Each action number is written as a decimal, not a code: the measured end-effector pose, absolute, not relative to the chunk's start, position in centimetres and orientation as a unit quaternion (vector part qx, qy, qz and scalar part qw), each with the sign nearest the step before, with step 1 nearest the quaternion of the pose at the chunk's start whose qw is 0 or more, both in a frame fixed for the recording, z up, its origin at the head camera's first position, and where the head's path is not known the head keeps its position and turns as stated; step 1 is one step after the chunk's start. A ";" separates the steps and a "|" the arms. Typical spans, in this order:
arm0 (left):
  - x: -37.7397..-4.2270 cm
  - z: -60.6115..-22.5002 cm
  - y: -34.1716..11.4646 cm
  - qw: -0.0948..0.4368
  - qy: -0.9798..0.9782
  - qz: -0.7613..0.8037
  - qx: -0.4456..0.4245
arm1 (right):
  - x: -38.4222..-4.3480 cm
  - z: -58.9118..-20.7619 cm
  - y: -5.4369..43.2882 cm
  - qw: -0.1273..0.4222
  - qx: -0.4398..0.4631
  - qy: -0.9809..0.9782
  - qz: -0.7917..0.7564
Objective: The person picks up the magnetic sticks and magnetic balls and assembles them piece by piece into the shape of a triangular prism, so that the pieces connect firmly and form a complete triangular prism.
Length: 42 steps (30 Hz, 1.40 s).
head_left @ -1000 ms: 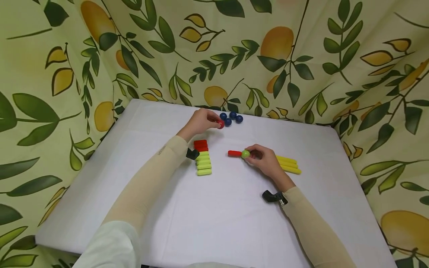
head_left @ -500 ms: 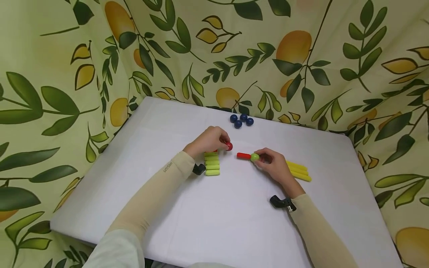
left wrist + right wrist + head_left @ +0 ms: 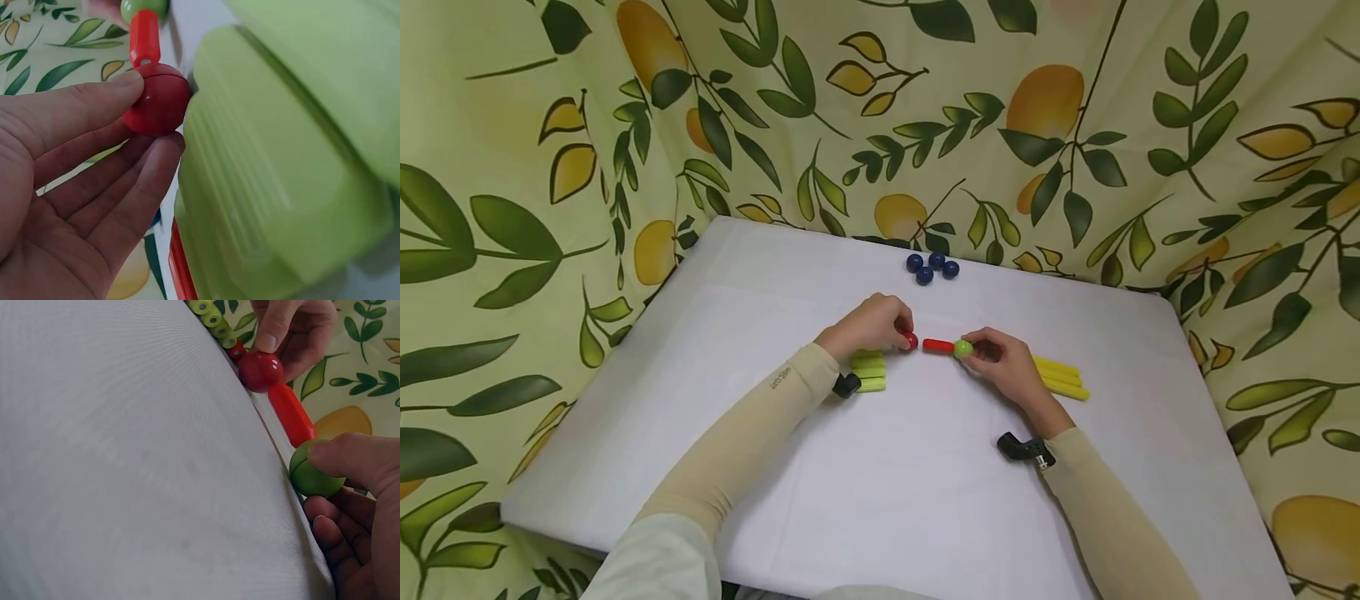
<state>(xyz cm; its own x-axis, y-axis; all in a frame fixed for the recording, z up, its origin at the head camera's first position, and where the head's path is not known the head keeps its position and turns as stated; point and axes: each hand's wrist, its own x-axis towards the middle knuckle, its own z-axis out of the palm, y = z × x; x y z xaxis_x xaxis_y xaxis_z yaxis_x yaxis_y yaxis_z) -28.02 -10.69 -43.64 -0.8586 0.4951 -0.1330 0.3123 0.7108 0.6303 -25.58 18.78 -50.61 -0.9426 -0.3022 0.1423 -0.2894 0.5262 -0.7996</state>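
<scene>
My left hand [image 3: 874, 323] pinches a red ball [image 3: 157, 101] between thumb and fingers, low over the white table. My right hand [image 3: 1006, 362] holds a green ball [image 3: 314, 469] the same way. A short red rod [image 3: 937, 346] sticks out from the green ball toward the red one. In the head view a small gap shows between the rod's free end and the red ball. Beside and partly under my left wrist lies a row of short light-green rods [image 3: 870, 371]. The red rods of that row are mostly hidden by the hand; one red end [image 3: 236, 350] shows in the right wrist view.
Several dark blue balls [image 3: 925, 275] sit grouped near the back edge of the white table [image 3: 880, 492]. Long yellow rods [image 3: 1060, 379] lie to the right, partly behind my right hand. A leaf-and-fruit patterned curtain [image 3: 895, 142] surrounds the table's back and sides.
My left hand has brought the red ball from beside the blue balls toward the front, up to the red rod. My right hand keeps holding the green ball; the head view has shifted.
</scene>
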 end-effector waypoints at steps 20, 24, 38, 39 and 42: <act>-28.2 -43.6 -9.7 0.140 0.920 0.289 0.226 | -25.8 -50.3 18.9 0.024 -0.185 0.863 -0.469; -28.3 -43.6 -9.7 0.147 0.916 0.296 0.227 | -25.7 -50.4 19.1 0.029 -0.192 0.863 -0.467; -30.3 -40.8 -14.5 0.129 0.918 0.329 0.179 | -25.7 -50.8 19.4 0.014 -0.198 0.857 -0.475; -30.4 -40.8 -14.9 0.129 0.921 0.326 0.172 | -25.8 -50.8 19.4 0.012 -0.197 0.858 -0.474; -30.6 -40.9 -16.0 0.129 0.927 0.315 0.158 | -25.8 -50.8 19.4 0.008 -0.193 0.859 -0.474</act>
<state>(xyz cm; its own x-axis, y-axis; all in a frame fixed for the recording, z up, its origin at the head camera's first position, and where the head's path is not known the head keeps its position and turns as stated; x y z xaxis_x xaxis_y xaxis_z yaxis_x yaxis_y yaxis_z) -30.59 -15.99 -40.92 -0.9169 0.3738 -0.1400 0.2110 0.7516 0.6250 -25.81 19.38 -50.76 -0.9256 -0.3392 0.1681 -0.3232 0.4768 -0.8174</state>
